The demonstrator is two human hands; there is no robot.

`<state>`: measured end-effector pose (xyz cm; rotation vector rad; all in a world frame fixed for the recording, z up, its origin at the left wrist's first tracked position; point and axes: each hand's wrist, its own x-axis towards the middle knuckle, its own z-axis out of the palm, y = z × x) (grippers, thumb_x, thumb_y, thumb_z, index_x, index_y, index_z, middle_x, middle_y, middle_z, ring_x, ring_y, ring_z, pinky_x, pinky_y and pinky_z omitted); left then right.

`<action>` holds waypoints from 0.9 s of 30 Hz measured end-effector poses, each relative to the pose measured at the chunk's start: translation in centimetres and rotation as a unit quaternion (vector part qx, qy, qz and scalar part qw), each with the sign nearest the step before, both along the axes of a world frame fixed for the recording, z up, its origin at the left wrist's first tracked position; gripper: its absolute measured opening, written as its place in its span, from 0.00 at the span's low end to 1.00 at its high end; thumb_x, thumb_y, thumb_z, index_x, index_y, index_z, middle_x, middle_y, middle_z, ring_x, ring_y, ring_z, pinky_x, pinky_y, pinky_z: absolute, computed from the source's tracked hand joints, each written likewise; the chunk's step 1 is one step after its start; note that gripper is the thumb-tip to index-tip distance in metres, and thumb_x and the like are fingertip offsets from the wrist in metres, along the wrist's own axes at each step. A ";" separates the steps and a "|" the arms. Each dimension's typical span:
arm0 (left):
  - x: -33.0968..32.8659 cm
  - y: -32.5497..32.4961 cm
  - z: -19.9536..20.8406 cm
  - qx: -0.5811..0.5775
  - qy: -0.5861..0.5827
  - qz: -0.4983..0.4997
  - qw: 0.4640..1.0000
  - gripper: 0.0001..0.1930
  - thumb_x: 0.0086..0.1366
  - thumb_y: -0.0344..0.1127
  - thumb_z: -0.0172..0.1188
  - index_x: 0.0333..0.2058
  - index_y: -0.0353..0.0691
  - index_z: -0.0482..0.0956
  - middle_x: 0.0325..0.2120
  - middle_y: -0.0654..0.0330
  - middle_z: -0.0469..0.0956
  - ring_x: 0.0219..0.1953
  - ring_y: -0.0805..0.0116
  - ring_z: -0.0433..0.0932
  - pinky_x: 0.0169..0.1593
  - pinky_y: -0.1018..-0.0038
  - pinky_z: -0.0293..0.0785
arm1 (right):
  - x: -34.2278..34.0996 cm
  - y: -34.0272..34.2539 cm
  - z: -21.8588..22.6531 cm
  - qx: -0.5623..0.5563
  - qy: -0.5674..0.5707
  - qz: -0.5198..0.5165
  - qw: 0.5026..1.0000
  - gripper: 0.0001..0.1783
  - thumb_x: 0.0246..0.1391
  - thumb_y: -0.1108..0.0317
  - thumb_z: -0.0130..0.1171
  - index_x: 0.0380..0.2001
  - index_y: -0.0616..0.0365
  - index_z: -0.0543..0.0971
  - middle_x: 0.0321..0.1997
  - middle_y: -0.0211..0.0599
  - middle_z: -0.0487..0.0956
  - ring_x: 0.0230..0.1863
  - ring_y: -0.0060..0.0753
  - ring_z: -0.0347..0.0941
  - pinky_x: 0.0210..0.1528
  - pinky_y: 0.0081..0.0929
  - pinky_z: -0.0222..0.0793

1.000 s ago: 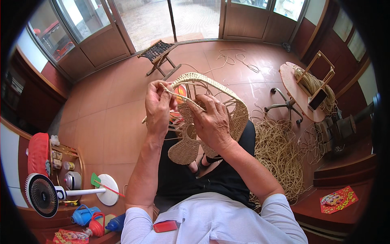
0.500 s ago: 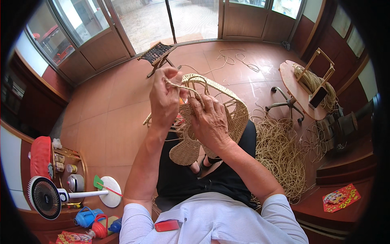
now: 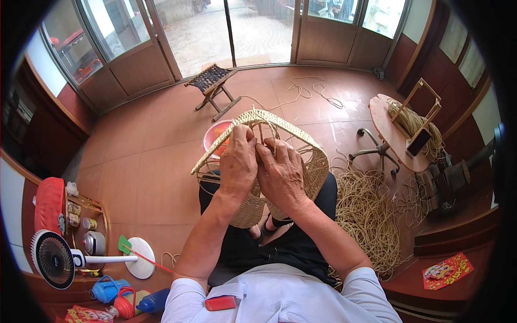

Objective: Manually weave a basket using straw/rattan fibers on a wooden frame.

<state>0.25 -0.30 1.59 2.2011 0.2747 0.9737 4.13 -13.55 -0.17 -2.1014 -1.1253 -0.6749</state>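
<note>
A woven straw piece (image 3: 319, 161) with a thick braided rim and open lattice sides rests over my lap and knees. My left hand (image 3: 238, 164) is closed in a pinch at its middle, just inside the rim, on a straw cord that the fingers mostly hide. Right beside it, nearly touching, my right hand (image 3: 281, 175) has bent fingers gripping the woven piece. Loops of loose cord (image 3: 276, 132) stand up beyond my fingertips, under the far rim. A densely woven rounded part (image 3: 249, 214) hangs below my hands.
A big heap of straw cord (image 3: 369, 215) lies on the floor at right. Beyond it, a round-topped wheeled stand (image 3: 381, 116) bears a cord coil (image 3: 412, 126). A folding stool (image 3: 210, 81) and a red basin (image 3: 214, 134) stand ahead. At left are a fan (image 3: 54, 258) and thermos flasks (image 3: 110, 289).
My left hand has come down and right from its raised position with the cord, closing in beside my right hand. The view has tilted slightly, and the red basin now shows behind the rim.
</note>
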 end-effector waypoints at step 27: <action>-18.9 22.0 -6.9 0.089 0.160 0.367 0.912 0.15 0.84 0.37 0.43 0.61 0.48 0.74 0.47 0.44 0.87 0.46 0.39 0.86 0.47 0.48 0.77 | 1.1 4.1 0.2 0.042 -0.048 0.007 0.998 0.08 0.58 0.57 0.73 0.40 0.41 0.89 0.36 0.25 0.76 0.42 0.36 0.75 0.48 0.40 0.68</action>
